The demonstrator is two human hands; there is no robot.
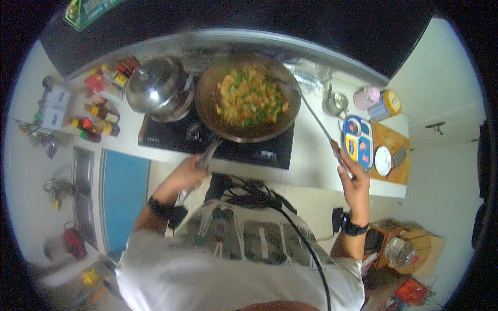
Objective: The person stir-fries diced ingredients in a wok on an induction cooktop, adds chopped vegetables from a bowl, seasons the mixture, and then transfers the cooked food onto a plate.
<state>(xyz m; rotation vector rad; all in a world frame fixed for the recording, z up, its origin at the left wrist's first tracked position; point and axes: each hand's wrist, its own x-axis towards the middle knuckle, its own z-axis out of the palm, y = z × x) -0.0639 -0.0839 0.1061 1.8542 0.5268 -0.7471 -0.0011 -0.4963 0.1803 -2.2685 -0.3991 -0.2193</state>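
Note:
A wok (247, 134) with chopped food (251, 97) in it, pale pieces mixed with green ones, is over the right part of a black gas cooktop (256, 153). My left hand (186, 174) is closed around the wok's handle (212, 151). In my right hand (355, 177) is the handle of a long metal cooking utensil (317, 118); its shaft reaches to the wok's right rim, and its far end is blurred and hard to make out. A lidded metal pot (159, 89) stands left of the wok.
Sauce bottles (105, 114) and packets stand on the left of the white counter (311, 163). To the right are a small metal kettle (335, 102), two canisters (385, 105), a divided plate (358, 142), and a wooden cutting board (400, 171) bearing a white bowl (383, 160) and a dark flat object.

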